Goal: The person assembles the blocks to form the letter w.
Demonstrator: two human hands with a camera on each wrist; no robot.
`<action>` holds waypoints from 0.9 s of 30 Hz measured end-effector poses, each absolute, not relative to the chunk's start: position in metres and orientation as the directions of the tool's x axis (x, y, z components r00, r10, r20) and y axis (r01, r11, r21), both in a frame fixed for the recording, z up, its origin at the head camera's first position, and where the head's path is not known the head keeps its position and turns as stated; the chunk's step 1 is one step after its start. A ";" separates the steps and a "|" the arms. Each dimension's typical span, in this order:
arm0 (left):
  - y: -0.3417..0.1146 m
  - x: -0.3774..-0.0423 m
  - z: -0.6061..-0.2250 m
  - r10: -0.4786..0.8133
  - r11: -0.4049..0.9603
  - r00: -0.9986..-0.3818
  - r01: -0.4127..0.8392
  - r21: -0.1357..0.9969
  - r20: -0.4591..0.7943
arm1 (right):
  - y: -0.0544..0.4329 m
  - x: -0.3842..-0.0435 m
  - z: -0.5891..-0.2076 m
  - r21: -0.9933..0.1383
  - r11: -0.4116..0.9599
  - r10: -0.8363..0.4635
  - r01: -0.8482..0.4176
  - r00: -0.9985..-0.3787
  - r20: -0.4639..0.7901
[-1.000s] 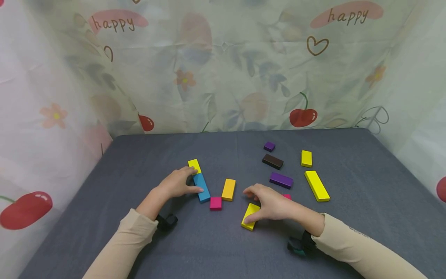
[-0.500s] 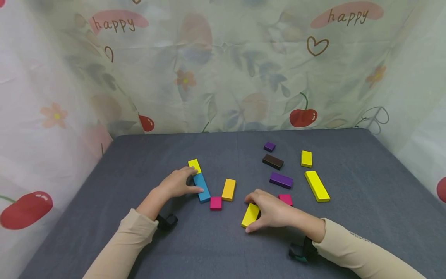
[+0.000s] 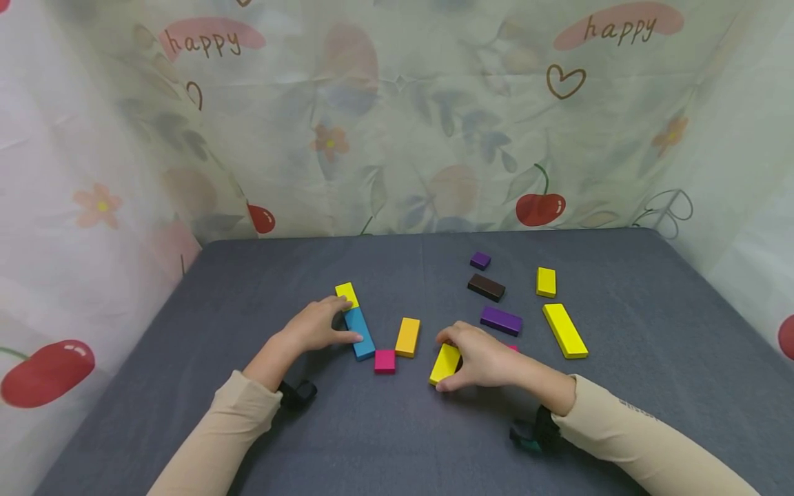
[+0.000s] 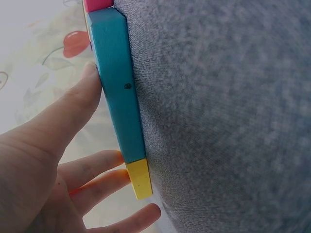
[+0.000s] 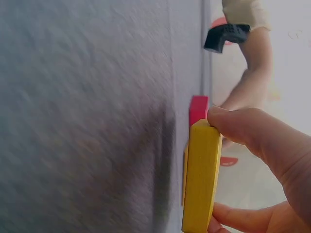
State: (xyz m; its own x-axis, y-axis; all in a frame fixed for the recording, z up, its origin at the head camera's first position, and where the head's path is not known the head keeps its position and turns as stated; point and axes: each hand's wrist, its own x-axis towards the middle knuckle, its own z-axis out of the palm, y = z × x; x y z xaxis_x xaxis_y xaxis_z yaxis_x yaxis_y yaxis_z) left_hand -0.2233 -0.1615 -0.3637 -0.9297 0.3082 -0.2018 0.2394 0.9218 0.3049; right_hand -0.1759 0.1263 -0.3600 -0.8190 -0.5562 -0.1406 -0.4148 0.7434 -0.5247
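A yellow block (image 3: 445, 364) is pinched between the thumb and fingers of my right hand (image 3: 480, 355). In the right wrist view the same yellow block (image 5: 201, 174) stands out from the cloth, with a shadow beside it. My left hand (image 3: 316, 327) rests its fairly straight fingers on a blue block (image 3: 361, 337) and a small yellow block (image 3: 346, 294), which lie end to end. The left wrist view has the thumb along the blue block (image 4: 116, 87) and two fingertips near the joint. At the blue block's near end sits a pink square block (image 3: 384, 362), meeting an orange block (image 3: 407, 337).
Right of centre lie two purple blocks (image 3: 501, 320), a dark brown block (image 3: 486, 287) and two more yellow blocks (image 3: 564, 331). Another pink block (image 3: 513, 347) is mostly hidden behind my right hand. A dark grey cloth (image 3: 372, 441) covers the table; patterned curtains surround it.
My right hand first shifts its grip around the yellow block, then moves it slightly away from me. The left hand and the other blocks stay put.
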 end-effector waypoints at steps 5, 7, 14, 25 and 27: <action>-0.162 -0.223 -0.364 0.312 0.920 -0.929 0.244 0.305 -0.198 | 0.126 -0.186 -0.355 -0.522 0.740 -0.554 -0.424 -0.825 -0.115; -0.162 -0.224 -0.364 0.314 0.920 -0.929 0.246 0.306 -0.195 | 0.125 -0.190 -0.354 -0.522 0.740 -0.551 -0.425 -0.828 -0.106; -0.162 -0.223 -0.363 0.314 0.919 -0.930 0.248 0.306 -0.191 | 0.123 -0.204 -0.352 -0.522 0.737 -0.539 -0.430 -0.840 -0.070; -0.162 -0.224 -0.365 0.310 0.921 -0.930 0.241 0.307 -0.200 | 0.117 -0.237 -0.349 -0.537 0.711 -0.545 -0.453 -0.838 -0.015; -0.162 -0.224 -0.365 0.309 0.921 -0.930 0.241 0.306 -0.199 | 0.115 -0.244 -0.349 -0.539 0.707 -0.550 -0.458 -0.835 -0.012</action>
